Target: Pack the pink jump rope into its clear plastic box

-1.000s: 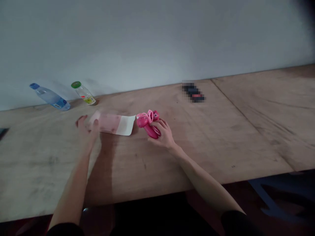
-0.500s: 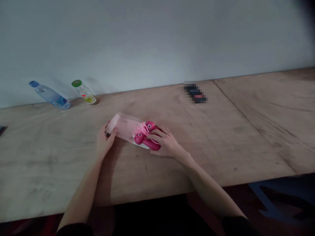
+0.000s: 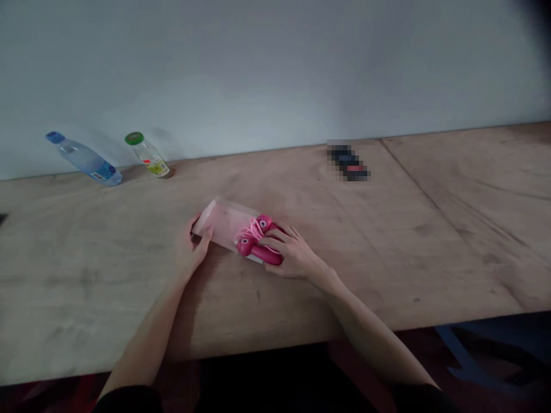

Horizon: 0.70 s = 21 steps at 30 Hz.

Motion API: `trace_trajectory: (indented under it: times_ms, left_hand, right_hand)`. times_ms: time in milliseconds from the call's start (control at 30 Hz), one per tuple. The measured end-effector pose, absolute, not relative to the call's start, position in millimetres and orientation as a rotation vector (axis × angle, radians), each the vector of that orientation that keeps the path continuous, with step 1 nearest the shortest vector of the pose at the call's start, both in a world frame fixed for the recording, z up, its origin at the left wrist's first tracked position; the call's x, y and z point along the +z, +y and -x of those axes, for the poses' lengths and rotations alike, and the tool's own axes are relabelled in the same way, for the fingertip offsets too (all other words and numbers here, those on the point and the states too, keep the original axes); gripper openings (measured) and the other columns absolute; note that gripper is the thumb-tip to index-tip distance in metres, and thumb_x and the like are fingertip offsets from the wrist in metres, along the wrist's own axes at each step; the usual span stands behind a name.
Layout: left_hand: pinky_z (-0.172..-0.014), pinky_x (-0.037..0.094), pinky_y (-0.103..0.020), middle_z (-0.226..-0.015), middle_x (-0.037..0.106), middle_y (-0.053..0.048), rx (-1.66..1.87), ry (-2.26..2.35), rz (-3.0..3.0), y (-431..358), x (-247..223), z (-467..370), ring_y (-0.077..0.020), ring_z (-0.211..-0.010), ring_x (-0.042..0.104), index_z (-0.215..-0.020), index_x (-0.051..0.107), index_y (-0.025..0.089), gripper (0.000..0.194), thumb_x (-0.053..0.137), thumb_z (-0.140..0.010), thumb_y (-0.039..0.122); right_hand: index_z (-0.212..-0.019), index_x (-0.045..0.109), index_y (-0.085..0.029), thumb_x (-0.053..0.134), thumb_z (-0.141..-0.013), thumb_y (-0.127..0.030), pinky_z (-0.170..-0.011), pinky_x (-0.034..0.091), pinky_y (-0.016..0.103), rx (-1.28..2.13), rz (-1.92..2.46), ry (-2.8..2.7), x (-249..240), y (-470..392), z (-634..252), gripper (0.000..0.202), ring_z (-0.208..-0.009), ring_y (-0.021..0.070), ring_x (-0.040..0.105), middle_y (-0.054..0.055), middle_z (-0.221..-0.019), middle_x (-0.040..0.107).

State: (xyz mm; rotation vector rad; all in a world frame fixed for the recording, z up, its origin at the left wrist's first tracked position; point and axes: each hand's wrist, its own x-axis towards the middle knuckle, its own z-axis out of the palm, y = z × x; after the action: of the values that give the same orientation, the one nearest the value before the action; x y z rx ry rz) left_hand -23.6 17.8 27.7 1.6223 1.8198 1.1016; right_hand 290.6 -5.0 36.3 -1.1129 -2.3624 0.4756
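Observation:
A clear plastic box [image 3: 226,222] with a pale end lies slanted over the middle of the table. My left hand [image 3: 196,244] grips its left end, thumb on the near side and fingers behind. At the box's right end is a pink jump rope [image 3: 258,246], with dark pink handles that have eyes on them and a light pink cord bundled between. My right hand [image 3: 288,249] is closed around the handles from the right. Whether the rope lies partly inside the box is hard to tell.
At the back left, by the wall [image 3: 258,74], stand a blue-capped plastic bottle [image 3: 88,160] and a green-capped glass bottle [image 3: 150,158]. A blurred dark object [image 3: 348,162] lies at the back right of the wooden table [image 3: 408,241].
My left hand and the box have shifted right, toward the jump rope and my right hand. More of the box's right part is now covered. My right hand has hardly moved.

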Motion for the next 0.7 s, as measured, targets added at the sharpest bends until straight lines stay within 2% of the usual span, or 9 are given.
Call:
trace_trajectory:
  times_ms: [233, 333, 433, 500, 567, 633, 700]
  left_hand:
    - [-0.105, 0.063, -0.052, -0.132, 0.077, -0.014, 1.124, 1.775, -1.668, 15.0, 21.1, 25.5, -0.0326, -0.119, 0.076, -0.139, 0.068, 0.024, 0.053, 0.071, -0.096, 0.056]
    - [-0.113, 0.058, -0.056, -0.14, 0.074, -0.014, 1.109, 1.714, -1.726, 12.7, 9.3, 26.8, -0.0342, -0.13, 0.072, -0.144, 0.064, 0.026, 0.054, 0.068, -0.098, 0.056]
    - [-0.114, 0.058, -0.056, -0.14, 0.074, -0.014, 1.107, 1.614, -1.813, 9.1, 2.3, 24.0, -0.0347, -0.13, 0.072, -0.144, 0.064, 0.026, 0.055, 0.068, -0.098, 0.055]
    - [-0.113, 0.059, -0.055, -0.139, 0.074, -0.013, 1.115, 1.564, -1.854, 6.6, 1.1, 20.9, -0.0339, -0.129, 0.072, -0.142, 0.064, 0.027, 0.052, 0.069, -0.098, 0.053]
    - [-0.112, 0.06, -0.053, -0.138, 0.074, -0.013, 1.11, 1.561, -1.85, 5.5, 0.3, 18.5, -0.0328, -0.127, 0.073, -0.141, 0.064, 0.027, 0.051, 0.07, -0.098, 0.052]
    - [-0.109, 0.061, -0.052, -0.138, 0.072, -0.014, 1.105, 1.582, -1.817, 5.9, -2.1, 18.0, -0.0324, -0.125, 0.073, -0.141, 0.062, 0.027, 0.051, 0.072, -0.097, 0.052]
    - [-0.109, 0.061, -0.053, -0.139, 0.071, -0.016, 1.09, 1.591, -1.804, 7.2, -5.6, 18.8, -0.0325, -0.125, 0.073, -0.141, 0.061, 0.026, 0.053, 0.072, -0.097, 0.053]
  right_hand:
    - [-0.138, 0.07, -0.03, 0.084, -0.078, -0.033, -0.115, 0.05, 0.06, 0.43, 1.119, -2.361, 27.9, -5.3, -288.5, 0.062, -0.137, 0.0396, 0.061, 0.011, -0.136, 0.074]
    - [-0.134, 0.072, -0.029, 0.083, -0.082, -0.037, -0.116, 0.051, 0.06, 0.458, 1.029, -2.375, 25.7, -5.7, -285.6, 0.054, -0.139, 0.0391, 0.062, 0.011, -0.132, 0.076]
    - [-0.132, 0.073, -0.027, 0.08, -0.089, -0.041, -0.121, 0.049, 0.06, 0.479, 0.956, -2.349, 26.6, -6.1, -281.7, 0.046, -0.138, 0.0372, 0.063, 0.01, -0.13, 0.077]
    - [-0.142, 0.07, -0.029, 0.079, -0.092, -0.039, -0.127, 0.044, 0.061, 0.479, 0.948, -2.346, 27.6, -4.4, -281.1, 0.052, -0.145, 0.0365, 0.06, 0.009, -0.135, 0.076]
    - [-0.155, 0.06, -0.033, 0.079, -0.094, -0.034, -0.13, 0.04, 0.064, 0.47, 0.991, -2.356, 27.7, -0.5, -283.7, 0.064, -0.155, 0.0362, 0.05, 0.009, -0.149, 0.069]
    - [-0.161, 0.054, -0.038, 0.079, -0.094, -0.031, -0.13, 0.04, 0.066, 0.465, 1.069, -2.337, 26.0, 4.4, -289.1, 0.072, -0.162, 0.0364, 0.041, 0.008, -0.163, 0.058]
    - [-0.162, 0.052, -0.038, 0.083, -0.091, -0.031, -0.126, 0.043, 0.068, 0.482, 1.174, -2.256, 22.5, 8.4, -295.1, 0.077, -0.161, 0.0385, 0.042, 0.009, -0.168, 0.053]
